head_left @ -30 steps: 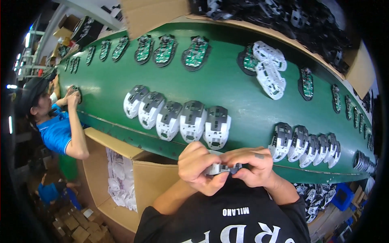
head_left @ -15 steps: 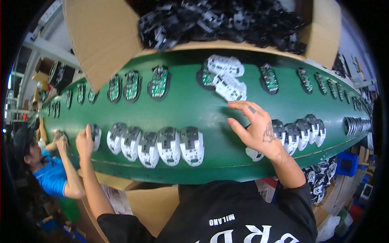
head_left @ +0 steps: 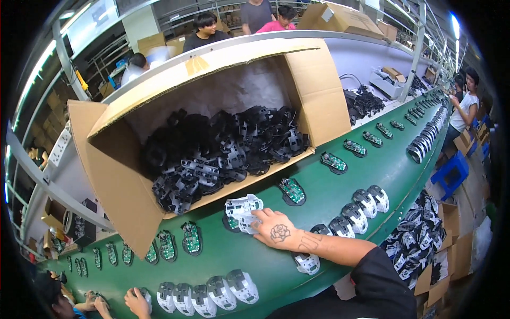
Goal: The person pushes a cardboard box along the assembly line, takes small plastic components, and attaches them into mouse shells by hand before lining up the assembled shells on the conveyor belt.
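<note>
My right hand point(head_left: 276, 229), with a tattoo on its back, reaches across the green belt. Its fingers are closed on the edge of a white mouse shell point(head_left: 243, 206). Beneath that shell shows part of a mouse base with a green circuit board point(head_left: 230, 223); the hand hides some of it. At the lower left, my left hand point(head_left: 138, 303) has its fingers curled against a grey-and-white mouse shell point(head_left: 145, 299), which it partly covers. Just right of it stands a row of grey-and-white mouse shells point(head_left: 222, 292). Another shell point(head_left: 307, 262) lies under my right forearm.
A large open carton point(head_left: 324, 101) full of black plastic parts point(head_left: 228, 143) stands behind the belt point(head_left: 340, 196). Mouse bases with circuit boards point(head_left: 333, 162) line its far side. More shells point(head_left: 355, 213) lie to the right. A co-worker point(head_left: 53, 297) works at lower left.
The view has swung up and right, showing the whole carton and people beyond. My right hand has moved from open beside the white shells onto them. My left hand stays at its shell.
</note>
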`<state>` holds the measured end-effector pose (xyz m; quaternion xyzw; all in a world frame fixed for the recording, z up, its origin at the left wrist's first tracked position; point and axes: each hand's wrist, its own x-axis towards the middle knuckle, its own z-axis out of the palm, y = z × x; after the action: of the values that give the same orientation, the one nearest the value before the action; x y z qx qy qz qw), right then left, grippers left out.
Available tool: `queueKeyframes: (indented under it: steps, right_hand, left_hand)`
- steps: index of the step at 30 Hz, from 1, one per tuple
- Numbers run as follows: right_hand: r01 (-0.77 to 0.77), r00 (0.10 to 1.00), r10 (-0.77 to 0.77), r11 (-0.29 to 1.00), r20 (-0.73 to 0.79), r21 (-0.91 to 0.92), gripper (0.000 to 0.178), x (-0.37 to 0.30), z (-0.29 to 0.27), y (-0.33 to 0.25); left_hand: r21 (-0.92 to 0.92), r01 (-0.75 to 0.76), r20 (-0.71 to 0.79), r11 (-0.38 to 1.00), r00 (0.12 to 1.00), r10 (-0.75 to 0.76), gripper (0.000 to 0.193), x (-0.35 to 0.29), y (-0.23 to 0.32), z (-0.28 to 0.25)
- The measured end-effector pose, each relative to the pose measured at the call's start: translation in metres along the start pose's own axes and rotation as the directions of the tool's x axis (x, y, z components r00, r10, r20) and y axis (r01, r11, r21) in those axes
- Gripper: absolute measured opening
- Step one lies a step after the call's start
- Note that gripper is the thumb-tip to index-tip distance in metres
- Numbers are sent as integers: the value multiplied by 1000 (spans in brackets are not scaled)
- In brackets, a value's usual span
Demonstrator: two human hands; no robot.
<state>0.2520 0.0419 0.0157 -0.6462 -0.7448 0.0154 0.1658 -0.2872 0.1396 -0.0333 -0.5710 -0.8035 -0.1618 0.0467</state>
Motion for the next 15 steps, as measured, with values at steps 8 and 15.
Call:
queueKeyframes:
  steps: [8,15]
  right_hand:
    - [10,995,7,987,-101,161,26,-9,-16,-4]
    - [7,999,-28,876,36,482,34,-20,-27,-28]
  left_hand:
    - [34,34,283,999,958,-42,61,-40,93,-58]
    - [15,-105,394,994,915,91,65,-48,71,-51]
